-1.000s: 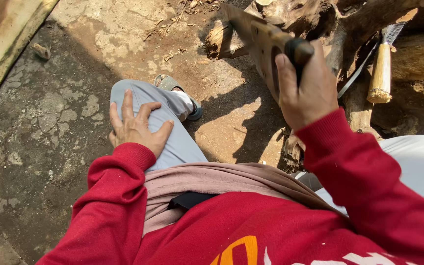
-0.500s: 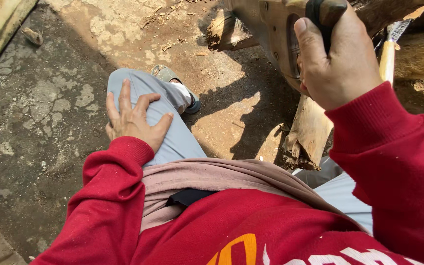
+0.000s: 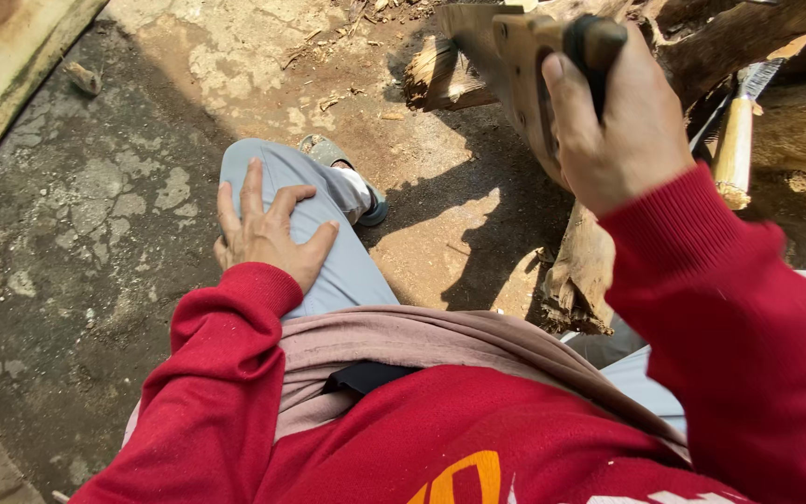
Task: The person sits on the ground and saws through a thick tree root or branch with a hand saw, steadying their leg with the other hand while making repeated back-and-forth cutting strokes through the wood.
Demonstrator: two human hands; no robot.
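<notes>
There was a single view, from a camera worn on the person's head; it looked steeply down over the chest and red sleeves, so the torso filled the bottom of the picture; the ground (image 3: 95,243) of cracked concrete lay beyond and below, at the left and top; the left hand (image 3: 268,233) sat near the middle, on the knee, at arm's length; the right hand (image 3: 622,131) was raised close to the lens at the upper right, looming large; logs (image 3: 580,271) lay beyond it; no second view shared the scene.
</notes>
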